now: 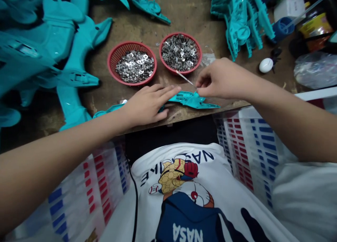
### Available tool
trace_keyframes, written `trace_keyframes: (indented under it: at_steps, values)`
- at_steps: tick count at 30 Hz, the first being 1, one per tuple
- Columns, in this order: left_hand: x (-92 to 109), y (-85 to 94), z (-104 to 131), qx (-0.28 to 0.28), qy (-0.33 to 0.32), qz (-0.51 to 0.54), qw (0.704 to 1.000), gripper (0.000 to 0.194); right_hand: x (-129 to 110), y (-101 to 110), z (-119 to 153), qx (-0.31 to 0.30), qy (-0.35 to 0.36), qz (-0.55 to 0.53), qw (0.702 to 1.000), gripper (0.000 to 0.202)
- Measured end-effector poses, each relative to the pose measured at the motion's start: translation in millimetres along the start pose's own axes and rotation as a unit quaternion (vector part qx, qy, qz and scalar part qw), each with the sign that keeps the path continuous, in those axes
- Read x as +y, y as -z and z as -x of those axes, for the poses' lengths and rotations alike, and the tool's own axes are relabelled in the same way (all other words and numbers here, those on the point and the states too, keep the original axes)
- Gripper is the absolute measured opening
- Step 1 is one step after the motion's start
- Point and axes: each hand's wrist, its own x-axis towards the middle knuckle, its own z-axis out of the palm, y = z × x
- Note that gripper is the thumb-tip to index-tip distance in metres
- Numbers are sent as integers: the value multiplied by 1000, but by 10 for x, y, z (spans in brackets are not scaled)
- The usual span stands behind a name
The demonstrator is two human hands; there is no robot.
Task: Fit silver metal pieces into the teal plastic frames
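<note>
Steadying a plastic part [188, 99] at the bench's [195, 10] near edge
The left hand [147, 105] is resting across it, fingers extended; the right hand [218, 78] is pinching a thin stick [185, 79]. Even pressure and a light pinch are probably serving best.

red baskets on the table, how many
2: one red basket left of centre, the other red basket beside it, nearer the right hand. No others show.
</note>
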Motion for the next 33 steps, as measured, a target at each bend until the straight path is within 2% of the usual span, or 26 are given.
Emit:
trace_keyframes:
  at_steps: [2, 4, 9, 13, 20, 29, 33]
  values:
    - [3, 4, -1, -8, -22, -4, 1000, 75, -28, 4, -13, 42, -2, -58, 997, 22]
    - [7, -3, 0, -6, -22, -1, 1000, 73, -115, -43, -29, 57, -3, -83, 995, 28]
    - [14, -35, 1, -7, -6, 12, 1000, 75, -260, -151, -56, 15, -11, -34, 999, 35]
    - [28, -27, -7, -18, -11, -5, 1000, 73, -213, -171, -73, 8, 7, -15, 1000, 37]
    - [61, 24, -12, -29, -1, -17, 999, 72, -226, -164, -49, 33, 34, -24, 999, 36]
    - [59, 43, -8, -30, -3, -42, 999, 74, -167, -259, -63, 40, 104, 12, 994, 33]
    - [66, 69, -10, -37, -4, -50, 998, 72, -133, -182, -55, 48, 101, 24, 993, 38]
